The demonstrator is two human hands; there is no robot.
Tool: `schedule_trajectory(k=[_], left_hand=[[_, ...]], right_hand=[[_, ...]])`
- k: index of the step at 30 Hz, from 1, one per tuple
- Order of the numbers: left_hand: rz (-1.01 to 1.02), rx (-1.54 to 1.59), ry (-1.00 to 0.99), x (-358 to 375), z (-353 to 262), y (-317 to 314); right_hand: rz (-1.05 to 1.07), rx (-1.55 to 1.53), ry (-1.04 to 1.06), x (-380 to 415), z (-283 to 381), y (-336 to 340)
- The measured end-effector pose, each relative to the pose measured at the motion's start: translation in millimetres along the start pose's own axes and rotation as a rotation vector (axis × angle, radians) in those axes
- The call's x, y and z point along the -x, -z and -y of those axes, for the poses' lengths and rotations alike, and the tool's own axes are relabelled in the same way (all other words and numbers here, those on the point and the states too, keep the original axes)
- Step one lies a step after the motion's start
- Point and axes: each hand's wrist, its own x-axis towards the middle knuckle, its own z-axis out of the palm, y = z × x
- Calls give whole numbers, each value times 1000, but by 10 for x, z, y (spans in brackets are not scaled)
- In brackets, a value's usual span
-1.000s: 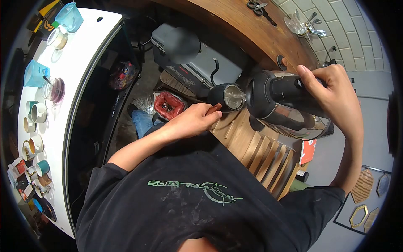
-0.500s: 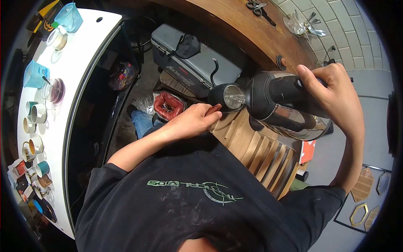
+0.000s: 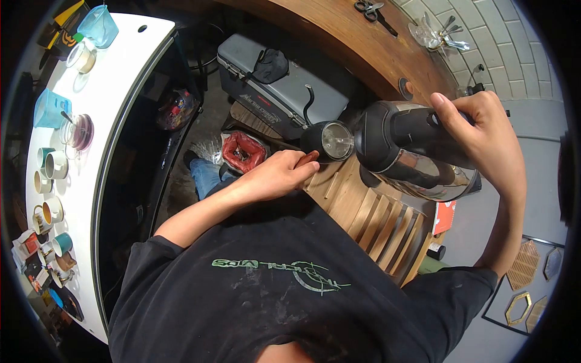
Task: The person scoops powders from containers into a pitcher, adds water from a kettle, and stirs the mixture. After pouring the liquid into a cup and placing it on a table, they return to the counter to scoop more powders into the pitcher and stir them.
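Note:
My left hand [image 3: 275, 174] is closed around the reddish-brown wooden handle of a black gooseneck kettle [image 3: 311, 140]. Its round mouth is uncovered, and its thin curved spout points away from me. On the right, my right hand [image 3: 481, 130] grips the black handle of an electric kettle [image 3: 417, 172] with a shiny metal body. This kettle is tilted, its black top end beside the gooseneck kettle's mouth. A clear stream of water runs from it into the gooseneck kettle, where the surface looks stirred.
Below the kettles is a slatted wooden rack [image 3: 378, 227]. A grey hard case [image 3: 272, 85] and a red-lined bin [image 3: 242, 152] lie beyond my left hand. Several cups stand on the white counter [image 3: 130, 36]. Scissors [image 3: 375, 17] rest on the wooden countertop [image 3: 339, 27].
Both hands keep nearly the same places, with water still running between the kettles. The electric kettle has shifted very slightly.

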Motion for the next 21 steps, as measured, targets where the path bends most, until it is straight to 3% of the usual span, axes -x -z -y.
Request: schedule_trajectory(k=[3, 10, 15, 21], left_hand=[[-3, 1, -14, 9, 5, 5], [-13, 10, 5, 74, -30, 53], [-30, 47, 10, 135, -61, 78], [-11, 60, 54, 211, -143, 138]], right_hand=[[119, -41, -104, -29, 40, 54], [118, -107, -91, -7, -158, -24], [-36, -358, -30, 132, -524, -262], [-73, -615, -277, 385, -825, -552]])
